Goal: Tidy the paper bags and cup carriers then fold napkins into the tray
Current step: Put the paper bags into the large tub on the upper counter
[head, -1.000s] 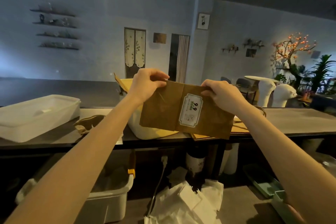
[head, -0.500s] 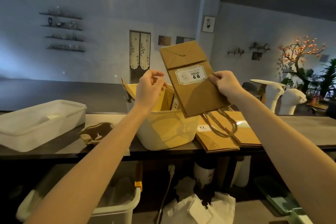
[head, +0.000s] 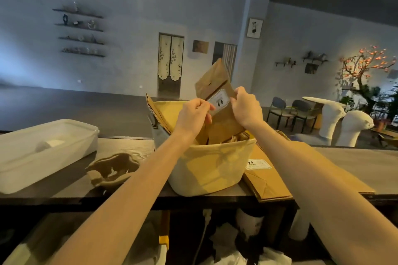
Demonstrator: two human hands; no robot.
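A flat brown paper bag (head: 215,84) with a white label stands upside down, its lower end inside the cream fabric basket (head: 206,168) on the dark counter. My left hand (head: 192,115) pinches its left edge and my right hand (head: 245,107) grips its right edge, both just above the basket's rim. More brown bags (head: 157,112) stand inside the basket at its back left. A stack of flat paper bags (head: 269,176) lies right of the basket. A brown pulp cup carrier (head: 112,170) lies left of it.
A white plastic tray (head: 43,153) sits at the counter's left end. Under the counter are a white bin (head: 163,249) and crumpled white paper (head: 232,258). Chairs, white stools and plants stand beyond the counter at right.
The bag was turned from sideways to upright and upside down, then lowered into the basket. My left hand let go briefly and now holds the bag again.
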